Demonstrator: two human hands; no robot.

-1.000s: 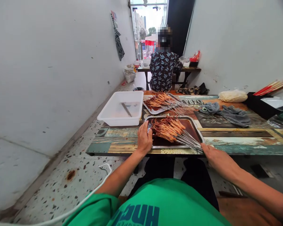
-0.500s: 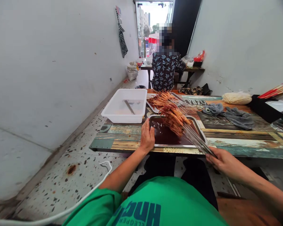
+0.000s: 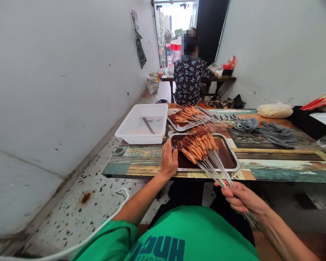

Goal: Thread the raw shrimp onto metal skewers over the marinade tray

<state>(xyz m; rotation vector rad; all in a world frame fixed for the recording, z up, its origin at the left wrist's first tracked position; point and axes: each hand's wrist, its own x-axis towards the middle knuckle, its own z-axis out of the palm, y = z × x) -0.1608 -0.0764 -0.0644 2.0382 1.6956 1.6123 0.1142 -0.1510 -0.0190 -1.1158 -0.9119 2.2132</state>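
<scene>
My right hand (image 3: 240, 198) is closed around the bare metal ends of a bunch of skewers (image 3: 199, 146). Their orange-brown food, with thin curled tips that look like squid tentacles, fans out over the near metal tray (image 3: 235, 164). Dark brown liquid covers the tray's bottom. Gripping the tray's left rim is my left hand (image 3: 169, 159), its thumb towards the inside and its other fingers partly hidden. Just behind, a second metal tray (image 3: 176, 125) bears more of the same skewers (image 3: 188, 114), their metal ends pointing right.
A white plastic tub (image 3: 136, 139) with a metal utensil (image 3: 148, 125) inside stands at the left. Grey cloths (image 3: 278, 134), a bagged pale bundle (image 3: 275, 110) and a black box (image 3: 305, 123) lie to the right. Beyond the table, a person (image 3: 188, 81) sits facing away.
My right hand has moved left and towards me with the skewers. They have turned and spread into a fan, lower over the tray. My left hand stays on the rim.
</scene>
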